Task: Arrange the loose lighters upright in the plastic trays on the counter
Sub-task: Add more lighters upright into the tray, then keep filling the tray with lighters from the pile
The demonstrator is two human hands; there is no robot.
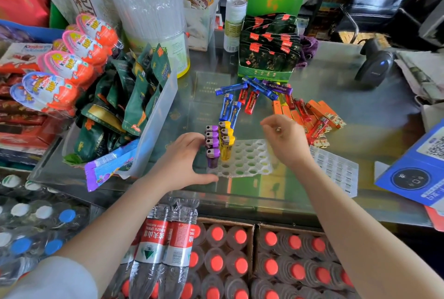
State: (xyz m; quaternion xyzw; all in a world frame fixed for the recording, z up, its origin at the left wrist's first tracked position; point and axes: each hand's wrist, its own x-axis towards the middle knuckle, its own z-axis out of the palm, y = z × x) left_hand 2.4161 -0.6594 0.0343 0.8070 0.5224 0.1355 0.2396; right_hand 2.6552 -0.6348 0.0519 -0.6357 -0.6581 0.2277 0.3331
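— Where's the tray?
— Mid-frame on the worktop: the white tray holds purple lighters and yellow lighters upright at its left edge.
— The hands?
— The left hand spreads its grip against the tray's left side. The right hand hovers above, fingers loosely curled, holding nothing.
— The loose ones?
— The loose lighters lie just above the tray.
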